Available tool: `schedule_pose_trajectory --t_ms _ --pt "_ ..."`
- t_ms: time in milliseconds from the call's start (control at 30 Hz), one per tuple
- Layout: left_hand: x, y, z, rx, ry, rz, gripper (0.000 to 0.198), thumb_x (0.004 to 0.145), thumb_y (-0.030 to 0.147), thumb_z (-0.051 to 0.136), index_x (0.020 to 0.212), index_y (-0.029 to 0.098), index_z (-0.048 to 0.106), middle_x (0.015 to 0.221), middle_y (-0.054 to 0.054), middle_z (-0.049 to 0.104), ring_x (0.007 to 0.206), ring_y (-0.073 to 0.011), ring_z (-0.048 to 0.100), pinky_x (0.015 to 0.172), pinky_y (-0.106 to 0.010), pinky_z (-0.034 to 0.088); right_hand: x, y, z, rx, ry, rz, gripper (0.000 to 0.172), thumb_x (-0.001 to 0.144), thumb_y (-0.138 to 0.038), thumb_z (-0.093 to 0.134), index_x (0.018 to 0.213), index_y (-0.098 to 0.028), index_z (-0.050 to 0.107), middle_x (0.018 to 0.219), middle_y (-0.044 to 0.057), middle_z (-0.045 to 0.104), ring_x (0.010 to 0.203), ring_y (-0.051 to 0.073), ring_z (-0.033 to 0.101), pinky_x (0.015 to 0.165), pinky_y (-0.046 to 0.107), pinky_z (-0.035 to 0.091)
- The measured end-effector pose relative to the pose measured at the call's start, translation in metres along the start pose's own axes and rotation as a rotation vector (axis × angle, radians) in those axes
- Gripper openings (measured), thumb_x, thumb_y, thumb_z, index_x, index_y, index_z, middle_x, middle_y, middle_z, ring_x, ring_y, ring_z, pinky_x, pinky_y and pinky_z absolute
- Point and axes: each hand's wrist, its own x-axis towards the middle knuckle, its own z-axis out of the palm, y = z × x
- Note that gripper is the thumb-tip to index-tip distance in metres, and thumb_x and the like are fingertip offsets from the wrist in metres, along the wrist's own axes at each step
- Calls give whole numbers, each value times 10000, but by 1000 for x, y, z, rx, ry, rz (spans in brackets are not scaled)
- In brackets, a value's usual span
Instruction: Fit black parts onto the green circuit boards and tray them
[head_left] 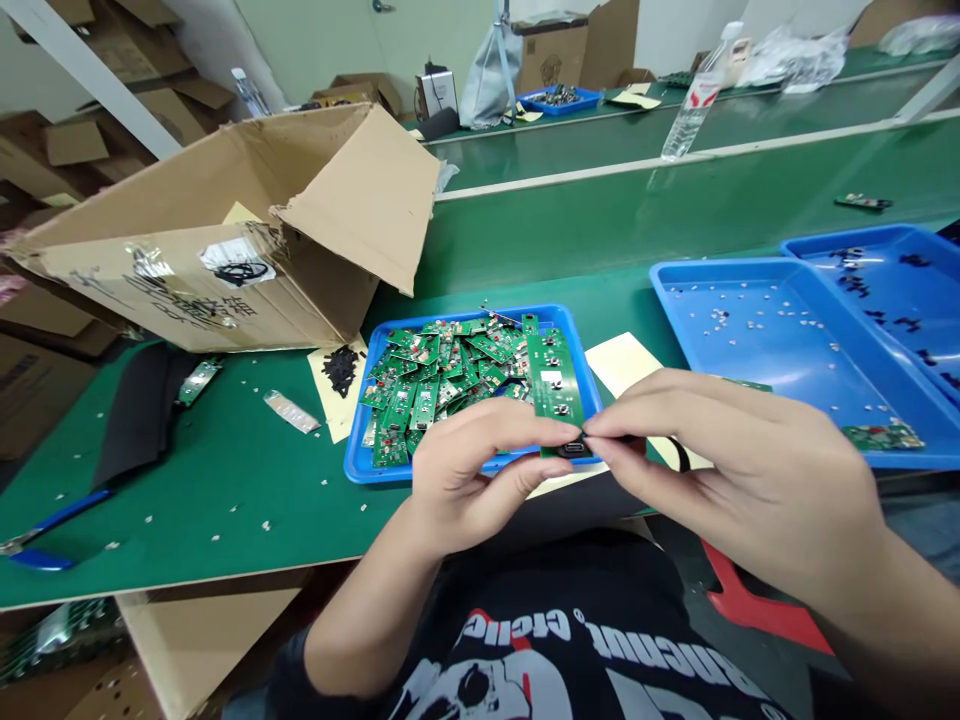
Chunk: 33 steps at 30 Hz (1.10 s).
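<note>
My left hand (487, 460) pinches the lower end of a green circuit board (553, 370) between thumb and fingers. The board stands up in front of me, with a dark connector (574, 449) at its bottom end. Against that end, my right hand (720, 470) closes thumb and forefinger on something small and dark, mostly hidden by the fingertips. Just behind the held board, a blue tray (356, 462) is heaped with many loose green circuit boards (442, 370).
To the left are small black parts (340, 370) on paper, blue-handled pliers (52, 525) and a large open cardboard box (225, 240). Blue trays (757, 300) with scattered small parts stand at right. A plastic bottle (697, 100) stands behind on the ledge.
</note>
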Motion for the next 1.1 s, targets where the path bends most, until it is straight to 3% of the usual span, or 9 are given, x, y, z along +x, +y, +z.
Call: schedule_pose_trajectory --t_ms 100,200,267,367,600,733,900,1000,1100 --pt "-1 1 2 -36 13 -47 213 868 219 677 1081 220 686 877 -37 745 755 -130 680 698 -252 572 -1 -2 3 -25 35 -35 131 910 -101 544 867 -221 575 765 11 670 684 122 634 624 249 506" --pt "-2 3 8 -56 58 -125 424 784 366 760 1168 229 644 1045 -65 736 868 -164 706 755 -266 592 -2 -2 8 -21 36 -62 132 902 -89 556 861 -215 566 767 15 670 697 122 630 628 243 508" --pt "-3 4 13 -69 138 -190 461 753 368 783 1165 231 628 1013 -48 732 841 -148 713 703 -222 599 -3 -1 10 -22 53 -72 142 898 -76 556 873 -215 573 769 15 676 688 120 627 617 237 504" --pt "-3 6 16 -92 213 -215 317 760 232 789 1048 218 657 816 19 704 703 -87 697 617 -143 585 -4 0 11 -30 76 -71 155 898 -67 548 917 -215 588 787 17 690 690 120 639 620 232 510" --pt "-3 9 9 -80 99 -212 310 747 132 780 1040 190 700 777 15 719 648 -74 677 638 -141 606 -8 0 6 -100 87 -88 146 897 -85 550 919 -215 612 756 13 699 652 122 649 591 241 520" --pt "-2 8 6 -73 -4 -225 277 780 129 741 1050 180 702 870 -32 753 697 -102 708 666 -173 619 -14 5 6 -227 52 -152 98 883 -109 579 870 -200 613 718 25 685 631 144 633 543 274 471" --pt "2 7 6 -14 -107 -223 248 782 122 710 1025 173 702 837 -33 757 668 -111 707 638 -190 614 -16 8 12 -282 26 -127 244 888 -109 525 669 -218 530 581 -16 584 483 104 492 455 271 370" --pt "3 7 8 60 -131 -220 222 773 126 694 993 156 687 804 -26 744 631 -105 687 611 -192 597 -13 6 9 -143 61 -22 193 878 -82 505 746 -213 556 610 -24 594 487 88 495 458 236 395" --pt "2 -2 15 185 -109 -215 205 778 111 629 979 131 667 692 0 690 559 -92 636 558 -183 560 -16 6 0 201 97 90 163 862 -66 540 859 -222 590 695 -31 642 532 77 561 487 204 454"
